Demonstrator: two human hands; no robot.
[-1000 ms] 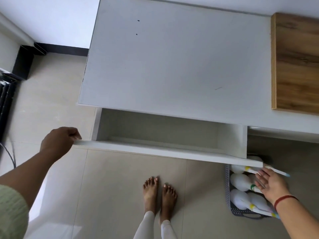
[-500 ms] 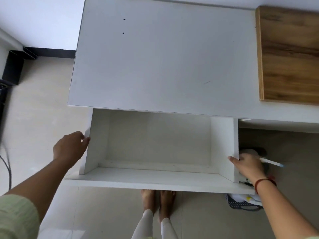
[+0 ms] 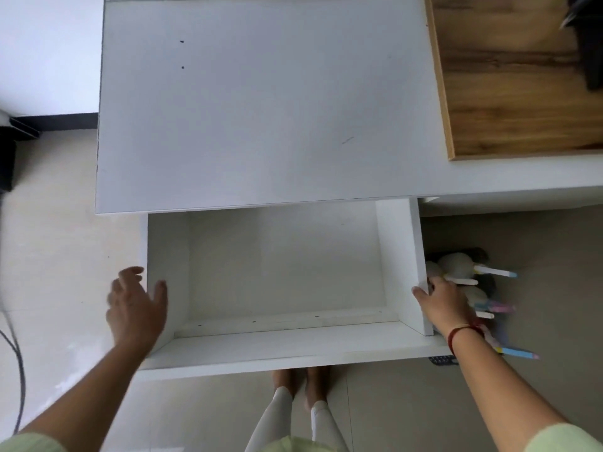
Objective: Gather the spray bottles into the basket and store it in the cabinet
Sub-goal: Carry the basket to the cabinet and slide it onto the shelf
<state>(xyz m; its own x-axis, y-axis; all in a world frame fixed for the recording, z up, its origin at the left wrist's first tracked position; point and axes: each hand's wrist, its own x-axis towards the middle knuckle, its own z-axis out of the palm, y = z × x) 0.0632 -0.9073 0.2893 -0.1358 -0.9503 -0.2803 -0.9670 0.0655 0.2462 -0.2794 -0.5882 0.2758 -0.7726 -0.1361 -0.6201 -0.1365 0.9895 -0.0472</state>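
A white drawer [image 3: 293, 350] stands pulled far out of the white cabinet [image 3: 261, 109], and its inside is bare. My left hand [image 3: 135, 308] hovers at the drawer's left wall with fingers spread, blurred. My right hand [image 3: 440, 303] grips the near end of the right wall, thumb on the inner face. On the floor just right of the drawer lie several white spray bottles [image 3: 456, 265] with coloured nozzles in a dark basket [image 3: 442, 360]. The drawer and my right wrist hide most of the basket.
A wooden board [image 3: 522, 93] lies on the cabinet top at the right, with a dark object [image 3: 587, 44] at its far corner. My bare feet [image 3: 300, 383] stand under the drawer front. A grey cable [image 3: 16, 353] runs over the tiled floor at the left.
The drawer has slid much farther out towards me. My left hand has come off the left wall and opened. My right hand stays on the right wall.
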